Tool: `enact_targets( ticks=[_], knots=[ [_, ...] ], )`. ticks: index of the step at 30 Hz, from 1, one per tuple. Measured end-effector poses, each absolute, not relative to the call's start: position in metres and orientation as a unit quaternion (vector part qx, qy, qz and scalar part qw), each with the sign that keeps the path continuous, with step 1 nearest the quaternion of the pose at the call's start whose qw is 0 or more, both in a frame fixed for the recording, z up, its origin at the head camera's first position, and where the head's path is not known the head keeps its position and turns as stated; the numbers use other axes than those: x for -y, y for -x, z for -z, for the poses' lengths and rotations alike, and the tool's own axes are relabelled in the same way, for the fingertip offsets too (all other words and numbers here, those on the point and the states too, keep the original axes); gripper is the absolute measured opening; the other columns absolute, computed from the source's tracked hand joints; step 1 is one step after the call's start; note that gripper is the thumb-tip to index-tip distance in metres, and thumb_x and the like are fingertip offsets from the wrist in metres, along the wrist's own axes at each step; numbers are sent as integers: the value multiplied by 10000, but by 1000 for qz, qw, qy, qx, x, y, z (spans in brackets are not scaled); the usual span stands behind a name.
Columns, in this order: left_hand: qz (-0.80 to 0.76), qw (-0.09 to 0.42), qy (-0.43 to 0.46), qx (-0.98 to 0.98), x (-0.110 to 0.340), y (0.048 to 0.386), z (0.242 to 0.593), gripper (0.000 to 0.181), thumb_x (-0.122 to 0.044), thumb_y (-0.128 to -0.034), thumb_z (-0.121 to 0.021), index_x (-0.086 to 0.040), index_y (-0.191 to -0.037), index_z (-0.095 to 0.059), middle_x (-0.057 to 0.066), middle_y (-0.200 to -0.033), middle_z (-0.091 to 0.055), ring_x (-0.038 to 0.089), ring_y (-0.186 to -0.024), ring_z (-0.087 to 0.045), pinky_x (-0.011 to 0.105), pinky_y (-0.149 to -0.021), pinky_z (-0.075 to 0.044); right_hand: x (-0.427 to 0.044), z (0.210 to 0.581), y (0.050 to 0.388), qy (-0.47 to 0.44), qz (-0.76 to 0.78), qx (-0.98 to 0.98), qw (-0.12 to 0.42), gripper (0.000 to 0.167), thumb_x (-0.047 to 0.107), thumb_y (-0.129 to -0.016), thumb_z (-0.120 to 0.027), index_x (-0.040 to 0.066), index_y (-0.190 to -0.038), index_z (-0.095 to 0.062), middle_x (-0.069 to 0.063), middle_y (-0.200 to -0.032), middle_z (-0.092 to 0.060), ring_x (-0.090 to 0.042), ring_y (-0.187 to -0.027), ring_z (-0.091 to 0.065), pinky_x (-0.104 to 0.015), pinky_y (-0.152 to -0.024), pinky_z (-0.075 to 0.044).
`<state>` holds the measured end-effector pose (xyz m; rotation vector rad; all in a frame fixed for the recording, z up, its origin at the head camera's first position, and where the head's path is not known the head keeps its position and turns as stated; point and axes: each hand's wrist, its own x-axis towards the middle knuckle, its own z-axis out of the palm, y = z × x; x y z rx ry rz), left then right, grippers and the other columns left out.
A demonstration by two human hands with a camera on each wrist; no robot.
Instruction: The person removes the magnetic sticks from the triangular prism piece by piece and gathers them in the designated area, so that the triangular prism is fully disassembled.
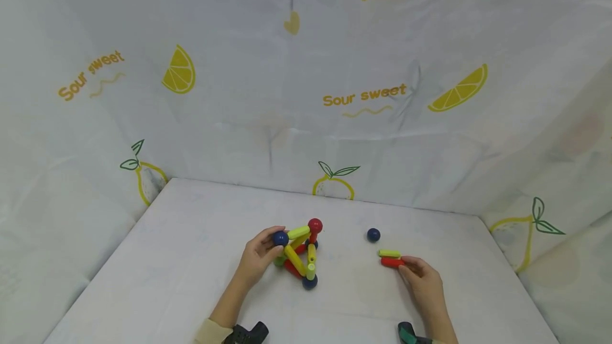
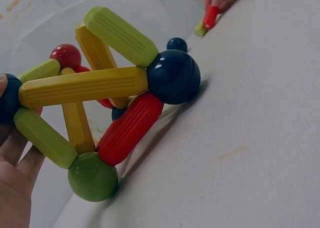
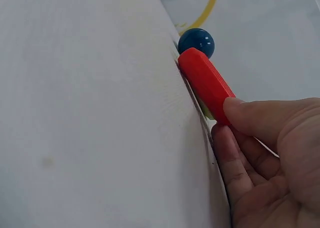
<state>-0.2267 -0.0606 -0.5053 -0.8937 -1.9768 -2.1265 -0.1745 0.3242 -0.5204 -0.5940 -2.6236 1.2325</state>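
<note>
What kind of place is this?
Maybe a play area, though the wider room is out of sight: there's a white table, a lemon-print sheet hanging behind it, and a toy built from colorful sticks and balls.

Two hands (image 1: 258, 259), four blue balls (image 1: 373, 235), one red ball (image 1: 315, 225), one green ball (image 2: 93, 177) and two unattached sticks (image 1: 392, 263) show.

Lemon-printed sheeting (image 1: 239, 110) behind and beside a white tabletop (image 1: 354, 293) marks a screened-off nook, the wider room hidden
</note>
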Motion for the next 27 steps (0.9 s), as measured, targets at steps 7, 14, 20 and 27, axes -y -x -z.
enact_targets(
  ticks=[7, 14, 20, 27],
  knots=[
    [702, 48, 297, 646, 58, 227, 505, 406, 32, -917, -555, 129, -1294, -442, 325, -1274, -524, 33, -1123, -582, 173, -939, -477, -323, 520, 179, 189, -406, 885, 124, 324, 142, -906, -623, 11, -1201, -586, -201, -1200, -629, -317, -1095, -607, -191, -807, -536],
    [705, 29, 263, 658, 55, 225, 513, 490, -11, -880, -629, 114, -1308, -427, 305, -1278, -537, 25, -1103, -589, 165, -943, -470, -315, 513, 176, 214, -412, 869, 172, 357, 177, -921, -600, 26, -1241, -558, -197, -1220, -606, -330, -1130, -591, -308, -902, -490],
    [704, 23, 244, 667, 51, 223, 514, 481, -38, -880, -640, 82, -1304, -447, 273, -1290, -547, 17, -1111, -580, 161, -944, -468, -283, 493, 170, 108, -463, 855, 206, 315, 47, -867, -649, -8, -1173, -592, -198, -1181, -628, -220, -1050, -645, -28, -820, -445],
    [697, 9, 219, 683, 45, 220, 511, 485, -89, -869, -667, 40, -1295, -476, 212, -1256, -594, 37, -1084, -598, 170, -935, -481, -235, 487, 169, -9, -576, 806, 136, 307, 42, -861, -668, -22, -1156, -611, -191, -1168, -642, -38, -1020, -628, -116, -846, -503]
  ],
)
